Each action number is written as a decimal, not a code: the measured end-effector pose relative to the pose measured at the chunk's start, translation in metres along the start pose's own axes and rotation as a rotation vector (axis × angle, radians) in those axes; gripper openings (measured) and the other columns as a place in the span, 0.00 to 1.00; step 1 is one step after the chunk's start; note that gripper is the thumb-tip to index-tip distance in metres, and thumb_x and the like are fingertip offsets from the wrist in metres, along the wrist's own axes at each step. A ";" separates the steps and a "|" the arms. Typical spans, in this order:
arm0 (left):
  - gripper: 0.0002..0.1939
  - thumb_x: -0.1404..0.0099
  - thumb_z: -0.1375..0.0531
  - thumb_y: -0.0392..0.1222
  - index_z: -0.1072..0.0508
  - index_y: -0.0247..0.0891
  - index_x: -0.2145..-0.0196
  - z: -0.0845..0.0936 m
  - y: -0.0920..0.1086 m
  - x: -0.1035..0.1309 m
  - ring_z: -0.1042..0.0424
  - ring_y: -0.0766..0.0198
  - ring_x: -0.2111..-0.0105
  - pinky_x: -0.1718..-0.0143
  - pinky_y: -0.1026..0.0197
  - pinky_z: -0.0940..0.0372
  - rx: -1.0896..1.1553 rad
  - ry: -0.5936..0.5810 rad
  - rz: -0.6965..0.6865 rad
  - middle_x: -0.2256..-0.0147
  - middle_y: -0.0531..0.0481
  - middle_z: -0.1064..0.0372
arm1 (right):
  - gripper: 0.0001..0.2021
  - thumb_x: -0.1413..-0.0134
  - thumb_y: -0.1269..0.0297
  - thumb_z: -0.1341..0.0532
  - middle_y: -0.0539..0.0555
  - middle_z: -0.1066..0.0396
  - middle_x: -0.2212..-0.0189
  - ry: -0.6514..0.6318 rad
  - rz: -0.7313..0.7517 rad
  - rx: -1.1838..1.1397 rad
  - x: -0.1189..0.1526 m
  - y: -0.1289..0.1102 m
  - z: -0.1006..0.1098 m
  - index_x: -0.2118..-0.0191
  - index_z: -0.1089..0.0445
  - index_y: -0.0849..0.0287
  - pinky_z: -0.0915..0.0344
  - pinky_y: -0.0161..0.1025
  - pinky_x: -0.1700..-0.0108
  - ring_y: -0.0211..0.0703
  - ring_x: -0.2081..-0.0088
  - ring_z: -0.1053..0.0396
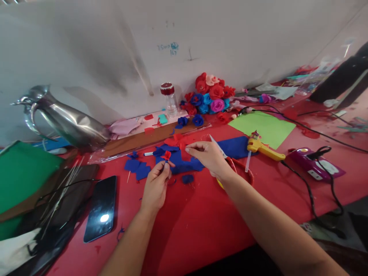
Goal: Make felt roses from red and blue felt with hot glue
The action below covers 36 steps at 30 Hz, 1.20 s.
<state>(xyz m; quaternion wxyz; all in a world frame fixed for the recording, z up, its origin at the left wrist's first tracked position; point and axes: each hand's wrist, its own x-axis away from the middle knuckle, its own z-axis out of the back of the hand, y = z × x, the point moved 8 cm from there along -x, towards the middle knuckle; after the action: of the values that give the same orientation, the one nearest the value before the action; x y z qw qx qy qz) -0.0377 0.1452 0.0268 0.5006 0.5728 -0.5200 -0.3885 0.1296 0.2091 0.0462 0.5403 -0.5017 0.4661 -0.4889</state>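
My left hand (pixel 156 184) is closed in a pinch around the base of a small red paper flower (pixel 166 155), held upright above the table. To its right, my right hand (pixel 208 155) pinches a small red paper piece (pixel 183 145) at its fingertips. Blue paper pieces (pixel 181 163) lie beneath and behind both hands, with a small blue scrap (pixel 188 178) in front of them. Scissors lie under my right hand, which partly hides them; a blade (pixel 217 145) shows behind it. A white-capped marker (pixel 148 154) rests among the blue paper.
A yellow glue gun (pixel 266 148) lies at right beside a purple power box (pixel 316 165) with black cables. Green paper (pixel 264 126) and a heap of paper roses (pixel 211 94) are behind. A glass jar (pixel 171 103), metal jug (pixel 69 119) and phone (pixel 100 209) stand or lie around.
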 end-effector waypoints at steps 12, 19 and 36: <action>0.14 0.46 0.33 0.51 0.28 0.38 0.73 -0.005 -0.004 0.002 0.40 0.67 0.73 0.69 0.64 0.43 -0.046 0.018 0.040 0.74 0.53 0.34 | 0.04 0.57 0.65 0.34 0.48 0.28 0.78 0.009 -0.100 -0.271 0.007 0.009 -0.018 0.73 0.27 0.59 0.37 0.32 0.72 0.34 0.75 0.33; 0.14 0.46 0.33 0.51 0.28 0.37 0.74 -0.008 -0.009 0.005 0.38 0.68 0.73 0.69 0.64 0.41 -0.077 -0.005 0.042 0.73 0.53 0.32 | 0.05 0.55 0.64 0.35 0.48 0.28 0.80 0.041 -0.130 -0.277 0.009 0.013 -0.020 0.73 0.28 0.59 0.35 0.33 0.72 0.34 0.76 0.32; 0.17 0.51 0.31 0.53 0.27 0.37 0.75 -0.013 -0.023 0.004 0.30 0.62 0.69 0.65 0.60 0.35 -0.021 0.005 0.106 0.73 0.50 0.28 | 0.03 0.52 0.68 0.36 0.46 0.31 0.81 0.008 -0.171 -0.335 0.015 0.015 -0.031 0.74 0.30 0.58 0.35 0.33 0.72 0.34 0.78 0.34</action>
<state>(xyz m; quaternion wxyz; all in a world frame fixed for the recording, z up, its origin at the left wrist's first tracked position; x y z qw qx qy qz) -0.0199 0.1423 0.0075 0.5279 0.5401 -0.5441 -0.3655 0.1011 0.1922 0.0291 0.4039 -0.6206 0.4986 -0.4508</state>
